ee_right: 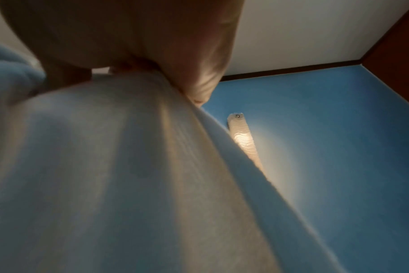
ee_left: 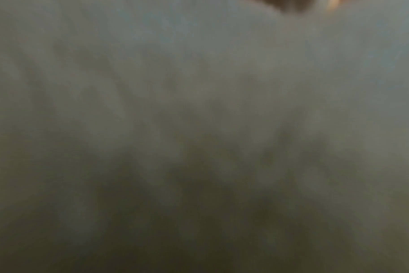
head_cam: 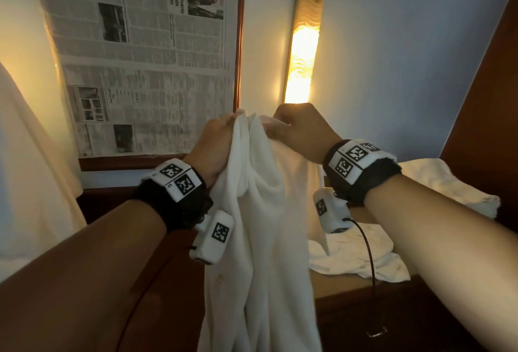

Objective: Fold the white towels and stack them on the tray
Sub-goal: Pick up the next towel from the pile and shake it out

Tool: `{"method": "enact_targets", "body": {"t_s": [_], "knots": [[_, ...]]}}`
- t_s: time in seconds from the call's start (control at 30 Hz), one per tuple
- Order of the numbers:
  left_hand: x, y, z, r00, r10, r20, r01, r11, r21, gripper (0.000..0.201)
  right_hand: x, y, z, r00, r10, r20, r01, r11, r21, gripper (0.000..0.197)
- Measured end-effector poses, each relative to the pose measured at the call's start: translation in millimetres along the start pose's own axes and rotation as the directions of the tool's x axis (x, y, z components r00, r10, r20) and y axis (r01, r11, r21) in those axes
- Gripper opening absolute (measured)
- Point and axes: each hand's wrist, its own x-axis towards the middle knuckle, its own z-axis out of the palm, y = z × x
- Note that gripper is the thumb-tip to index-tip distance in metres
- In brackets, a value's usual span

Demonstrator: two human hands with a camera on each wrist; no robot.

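The towel (head_cam: 260, 211) I hold is plain white, tinted warm near the lamp; more white towels (head_cam: 361, 256) lie crumpled on my tan desk (head_cam: 336, 284); my wristbands (head_cam: 179, 200) are black with white blocks bearing black square codes; the wall (head_cam: 406, 57) is pale blue; the wall lamp (head_cam: 301, 51) glows amber with a wavy pattern; the newspaper (head_cam: 145, 57) is grey print in a reddish-brown frame (head_cam: 241, 43).

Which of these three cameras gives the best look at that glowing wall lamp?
The head view: the whole wall lamp shows, lit, above both hands. The right wrist view shows it partly hidden behind the held towel. The left wrist view is a blur with only a glow at the top edge.
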Motion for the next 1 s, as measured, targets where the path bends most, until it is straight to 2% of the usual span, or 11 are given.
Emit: {"method": "enact_targets", "body": {"t_s": [0.1, 0.2, 0.33, 0.47, 0.67, 0.73, 0.8, 0.83, 0.9, 1.0], "knots": [[6.7, 6.9, -4.3, 0.997, 0.053, -0.057, -0.05, 0.998, 0.037, 0.032, -20.1, 18.6, 0.0, 0.982, 0.108, 0.157, -0.115, 0.993, 0.04, 0.029], [11.1, 11.8, -7.9, 0.992, 0.083, -0.094, -0.076, 0.994, 0.082, 0.032, -44.8, 47.2, 11.0, 0.928, 0.233, 0.29, -0.228, 0.972, -0.052, 0.025], [13.0, 16.1, -8.6, 0.985, 0.144, -0.096, -0.127, 0.978, 0.163, 0.026, -70.4, 81.7, 32.7, 0.837, 0.384, 0.391, -0.314, 0.921, -0.231, 0.025], [11.1, 29.1, -16.7, 0.974, 0.192, -0.122, -0.17, 0.97, 0.172, 0.022, -94.3, 114.4, 47.2, 0.782, 0.482, 0.396, -0.389, 0.873, -0.294, 0.02], [3.9, 49.2, -27.9, 0.969, 0.224, -0.101, -0.211, 0.97, 0.122, 0.028, -102.2, 136.5, 46.4, 0.815, 0.486, 0.316, -0.434, 0.873, -0.221, 0.008], [1.0, 53.9, -27.5, 0.965, 0.241, -0.102, -0.227, 0.964, 0.137, 0.029, -95.1, 138.6, 37.7, 0.852, 0.461, 0.249, -0.409, 0.882, -0.233, 0.01], [-3.0, 58.6, -24.6, 0.961, 0.261, -0.095, -0.242, 0.954, 0.179, 0.03, -82.0, 136.8, 25.4, 0.915, 0.387, 0.114, -0.362, 0.912, -0.194, 0.008], [-4.9, 61.5, -23.2, 0.96, 0.271, -0.066, -0.253, 0.947, 0.199, 0.028, -73.1, 131.5, 17.6, 0.94, 0.339, 0.038, -0.332, 0.936, -0.117, 0.009], [-10.7, 67.9, -20.7, 0.955, 0.291, 0.058, -0.295, 0.913, 0.283, 0.023, -51.4, 112.7, -1.2, 0.955, 0.284, -0.085, -0.277, 0.958, 0.079, 0.011], [-18.0, 77.3, -13.3, 0.918, 0.297, 0.263, -0.386, 0.824, 0.415, 0.027, -21.8, 72.9, -33.9, 0.953, 0.276, -0.129, -0.193, 0.875, 0.444, 0.009]]}}
